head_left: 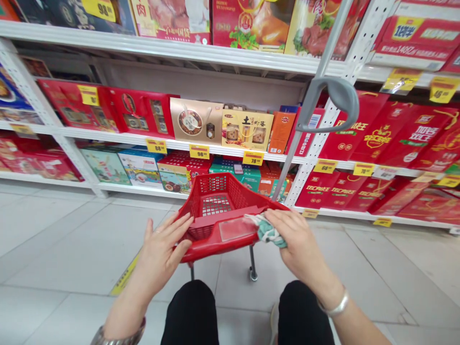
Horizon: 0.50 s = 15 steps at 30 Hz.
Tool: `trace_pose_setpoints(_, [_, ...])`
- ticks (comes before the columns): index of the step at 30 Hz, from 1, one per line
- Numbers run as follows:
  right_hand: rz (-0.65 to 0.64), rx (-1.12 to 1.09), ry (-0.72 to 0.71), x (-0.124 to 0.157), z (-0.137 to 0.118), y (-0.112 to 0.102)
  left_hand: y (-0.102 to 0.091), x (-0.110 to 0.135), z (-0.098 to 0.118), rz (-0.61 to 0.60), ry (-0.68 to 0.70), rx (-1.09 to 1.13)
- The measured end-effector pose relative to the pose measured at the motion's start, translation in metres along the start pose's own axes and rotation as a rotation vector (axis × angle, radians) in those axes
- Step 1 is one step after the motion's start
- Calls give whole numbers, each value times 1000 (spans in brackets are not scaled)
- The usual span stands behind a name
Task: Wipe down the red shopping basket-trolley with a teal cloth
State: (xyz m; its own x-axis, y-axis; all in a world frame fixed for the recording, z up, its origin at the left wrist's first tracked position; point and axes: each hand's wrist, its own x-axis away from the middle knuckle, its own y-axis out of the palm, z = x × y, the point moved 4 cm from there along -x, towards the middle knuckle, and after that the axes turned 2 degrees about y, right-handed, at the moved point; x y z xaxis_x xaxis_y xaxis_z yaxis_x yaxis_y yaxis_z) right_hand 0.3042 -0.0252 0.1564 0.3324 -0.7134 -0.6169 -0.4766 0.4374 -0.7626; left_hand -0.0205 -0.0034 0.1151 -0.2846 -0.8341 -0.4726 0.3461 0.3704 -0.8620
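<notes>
A red plastic shopping cart with a perforated basket stands in front of my knees. My left hand rests at the left end of its handle, fingers stretched out and holding nothing. At the handle's right end, my right hand is closed over a crumpled green and white cloth, pressed against the red plastic. A clear label panel sits in the middle of the handle, just left of the cloth. The basket's slotted bottom shows through the opening.
White shelves full of boxed goods run across the far side, with yellow price tags along their edges. A slanted metal pole with a grey plastic holder rises behind the cart's right side. Grey tiles cover the floor.
</notes>
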Motion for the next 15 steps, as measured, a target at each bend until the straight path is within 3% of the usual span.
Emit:
trace_pose_setpoints(4, [-195, -124, -178, -20, -84, 21, 2, 4, 4, 24, 33, -44])
trace_pose_setpoints(7, [-313, -122, -224, -26, -115, 31, 1, 10, 3, 27, 54, -59])
trace_pose_setpoints(11, [-324, -124, -130, -19, -96, 25, -4, 17, 0, 28, 75, -65])
trace_pose_setpoints(15, [-270, -46, 42, -6, -35, 7, -11, 23, -1, 11, 79, -45])
